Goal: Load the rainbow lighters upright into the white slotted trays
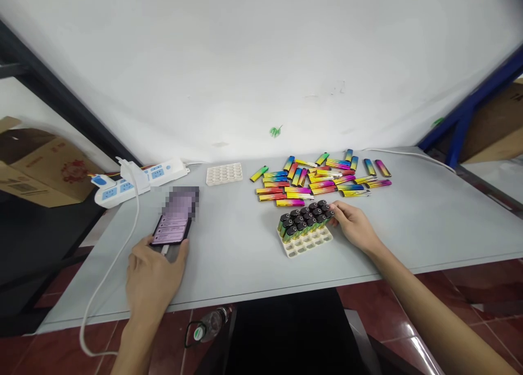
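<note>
Grey counter [229,249] | left hand [153,274] gripping phone [170,230] by lower edge | right hand [354,227] pinching black-capped tube [329,215] | tray [309,243] just left of it

left hand [153,274]: palm down | right hand [352,225]: fingers bent | forearms [429,309]: 2, bare

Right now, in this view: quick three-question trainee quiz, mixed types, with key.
1. True or false: the left hand is at the near end of the phone.
2. The right hand is nearest which?
a) the power strip
b) the bottle
c) the capped sticks
3. Fill in: the loose cases lie between the near tray and the ____.

Key: 1. True. 2. c. 3. wall.
</note>
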Tool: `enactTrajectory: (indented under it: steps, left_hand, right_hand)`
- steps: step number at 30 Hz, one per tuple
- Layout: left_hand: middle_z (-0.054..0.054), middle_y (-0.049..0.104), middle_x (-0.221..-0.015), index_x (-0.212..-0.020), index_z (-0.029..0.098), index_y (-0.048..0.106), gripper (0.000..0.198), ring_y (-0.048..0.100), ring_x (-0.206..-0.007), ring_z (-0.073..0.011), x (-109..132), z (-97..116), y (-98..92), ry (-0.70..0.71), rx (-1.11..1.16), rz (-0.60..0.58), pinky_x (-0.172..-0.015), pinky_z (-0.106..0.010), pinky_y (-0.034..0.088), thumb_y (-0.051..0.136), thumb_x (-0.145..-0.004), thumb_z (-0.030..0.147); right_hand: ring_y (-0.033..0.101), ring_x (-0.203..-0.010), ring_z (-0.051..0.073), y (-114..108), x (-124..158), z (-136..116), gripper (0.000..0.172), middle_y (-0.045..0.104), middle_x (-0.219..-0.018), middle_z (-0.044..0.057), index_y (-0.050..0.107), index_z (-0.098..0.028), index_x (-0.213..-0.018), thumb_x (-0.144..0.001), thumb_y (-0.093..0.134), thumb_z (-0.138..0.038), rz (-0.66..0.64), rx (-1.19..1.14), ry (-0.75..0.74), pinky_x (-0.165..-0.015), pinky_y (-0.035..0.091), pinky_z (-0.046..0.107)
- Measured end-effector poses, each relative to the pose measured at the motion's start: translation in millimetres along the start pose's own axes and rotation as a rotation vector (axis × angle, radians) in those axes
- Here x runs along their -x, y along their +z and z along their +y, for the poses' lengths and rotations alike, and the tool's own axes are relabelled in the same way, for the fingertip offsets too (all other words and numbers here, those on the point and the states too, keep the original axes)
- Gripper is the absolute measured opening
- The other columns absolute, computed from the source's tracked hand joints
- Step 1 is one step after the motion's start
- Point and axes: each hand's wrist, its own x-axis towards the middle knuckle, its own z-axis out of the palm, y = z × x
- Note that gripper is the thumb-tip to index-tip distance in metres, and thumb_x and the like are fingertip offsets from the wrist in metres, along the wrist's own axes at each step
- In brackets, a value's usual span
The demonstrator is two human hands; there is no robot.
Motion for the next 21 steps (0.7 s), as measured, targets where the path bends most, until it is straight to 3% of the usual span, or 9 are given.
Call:
enactTrajectory:
  steps: [12,21]
  left_hand:
    - [-0.023,0.058,-0.125,-0.125,0.013,0.053,0.054,0.052,-0.119,-0.0414,-1.0,4.8,-9.0,0.058,-0.051,-0.050,-0.099,-0.054,0.044,0.041,-0.093,0.054]
    - [-0.024,0.060,-0.120,-0.132,0.004,0.043,0.071,0.053,-0.120,-0.0445,-1.9,-1.4,-2.9,0.006,-0.028,-0.023,-0.098,-0.054,0.046,0.046,-0.087,0.060]
  right_hand:
    - [0.058,-0.065,0.018,-0.1,0.3,-1.3,0.045,0.061,-0.065,0.000,0.056,-0.021,-0.075,-0.096,0.042,-0.059,-0.005,0.002,0.008,-0.066,0.043,0.029]
    - [0.058,-0.065,0.018,-0.1,0.4,-2.5,0.044,0.061,-0.064,0.000,0.056,-0.021,-0.074,-0.096,0.043,-0.057,0.000,0.006,0.001,-0.067,0.043,0.029]
